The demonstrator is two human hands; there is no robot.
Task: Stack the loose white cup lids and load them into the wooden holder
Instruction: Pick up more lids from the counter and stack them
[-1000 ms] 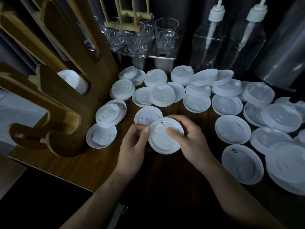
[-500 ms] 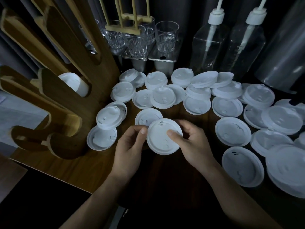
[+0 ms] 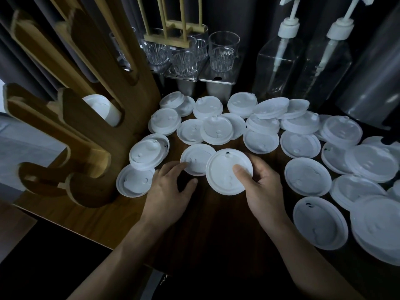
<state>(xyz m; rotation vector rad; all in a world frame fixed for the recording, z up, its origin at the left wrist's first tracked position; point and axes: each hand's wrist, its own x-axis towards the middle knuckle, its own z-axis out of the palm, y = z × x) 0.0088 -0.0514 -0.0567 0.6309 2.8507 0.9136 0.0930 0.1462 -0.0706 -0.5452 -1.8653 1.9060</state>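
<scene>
Right hand (image 3: 263, 187): clamped on one white lid (image 3: 227, 172), thumb pressed on its face, fingers curled behind its right rim; the lid is tilted toward the camera, just right of the holder's base and raised off the table. Left hand (image 3: 167, 187): fingers apart, gripping nothing, fingertips touching the near rim of a flat lid (image 3: 195, 161) that lies just left of the held one and partly under its edge. Holder (image 3: 86, 131): wooden, slotted, at the left of the table (image 3: 216, 230); a white stack (image 3: 101, 109) shows through its middle slot, count not legible. Two overlapped lids (image 3: 149, 154) lean beside the holder's base, one more (image 3: 134, 180) flat in front of them, by the left wrist. Loose lids (image 3: 303, 176): many, spread right of the holder over the dark wood table, some overlapping, several doubled up, reaching to the right edge of view. Behind the lids, right of the holder: clear ribbed glasses (image 3: 223, 53) on steel tins (image 3: 216, 85); two clear pump bottles (image 3: 279, 68) with white heads. Light is dim; lid markings are not readable.
</scene>
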